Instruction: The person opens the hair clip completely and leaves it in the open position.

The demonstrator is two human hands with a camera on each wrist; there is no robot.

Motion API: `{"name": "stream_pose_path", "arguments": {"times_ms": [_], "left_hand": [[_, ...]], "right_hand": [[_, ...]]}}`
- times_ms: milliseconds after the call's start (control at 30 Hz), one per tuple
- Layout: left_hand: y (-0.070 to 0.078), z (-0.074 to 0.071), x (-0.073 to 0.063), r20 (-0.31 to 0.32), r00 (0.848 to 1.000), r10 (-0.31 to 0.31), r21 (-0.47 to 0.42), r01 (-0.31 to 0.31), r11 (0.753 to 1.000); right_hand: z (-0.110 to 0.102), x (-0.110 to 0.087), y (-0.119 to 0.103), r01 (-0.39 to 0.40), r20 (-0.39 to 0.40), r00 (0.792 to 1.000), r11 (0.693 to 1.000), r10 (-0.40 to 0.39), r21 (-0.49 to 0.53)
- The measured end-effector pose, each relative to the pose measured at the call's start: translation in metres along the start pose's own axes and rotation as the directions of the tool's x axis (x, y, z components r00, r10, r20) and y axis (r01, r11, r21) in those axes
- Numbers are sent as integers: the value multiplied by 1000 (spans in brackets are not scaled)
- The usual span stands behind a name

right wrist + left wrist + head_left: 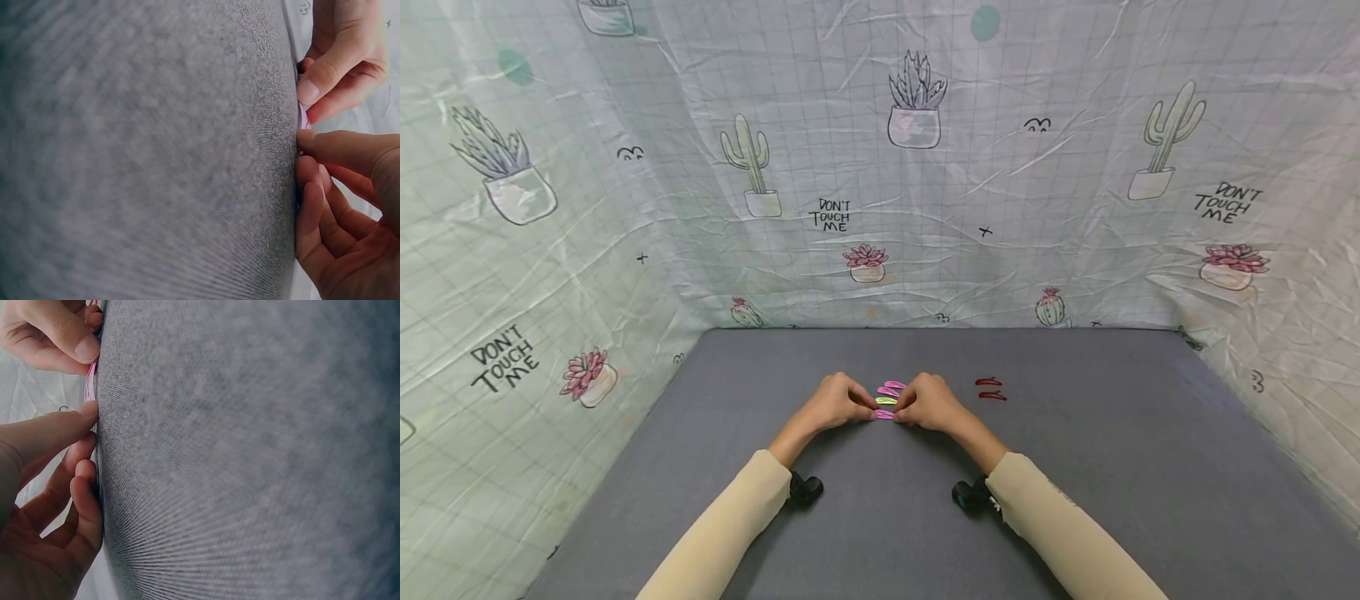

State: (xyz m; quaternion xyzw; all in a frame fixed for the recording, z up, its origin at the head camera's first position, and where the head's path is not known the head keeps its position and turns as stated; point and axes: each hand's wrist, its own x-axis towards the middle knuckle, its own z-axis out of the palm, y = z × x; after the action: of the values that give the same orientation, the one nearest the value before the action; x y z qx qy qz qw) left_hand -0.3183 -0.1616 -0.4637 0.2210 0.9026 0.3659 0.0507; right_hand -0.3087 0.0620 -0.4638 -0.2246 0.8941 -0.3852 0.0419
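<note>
Pinching one pink clip [884,414] together, left hand [841,402] and right hand [929,403] hold it beside three clips [887,402] apparently already lined up, two red clips [988,382] seemingly outstanding.

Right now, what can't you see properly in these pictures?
- Ends of the nearest slim pink hair clip: head view, hidden by the left grip and right grip.
- Details of two slim dark red hair clips: head view, too small.
- Upper ends of the cream sleeves: head view, cut off by bottom edge.
- Weave of the grey cloth, far right: left wrist view, blurred.
</note>
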Motion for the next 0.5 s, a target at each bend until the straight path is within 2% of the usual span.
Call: {"name": "stream_pose_path", "arguments": {"times_ms": [333,500], "left_hand": [[4,1,1,16,1000,-12,17,12,1000],[6,1,-1,19,1000,7,31,-8,999]], "right_hand": [[1,1,2,-1,-3,1000,1000,1,-16],[2,0,3,3,-1,1000,1000,-3,-17]]}}
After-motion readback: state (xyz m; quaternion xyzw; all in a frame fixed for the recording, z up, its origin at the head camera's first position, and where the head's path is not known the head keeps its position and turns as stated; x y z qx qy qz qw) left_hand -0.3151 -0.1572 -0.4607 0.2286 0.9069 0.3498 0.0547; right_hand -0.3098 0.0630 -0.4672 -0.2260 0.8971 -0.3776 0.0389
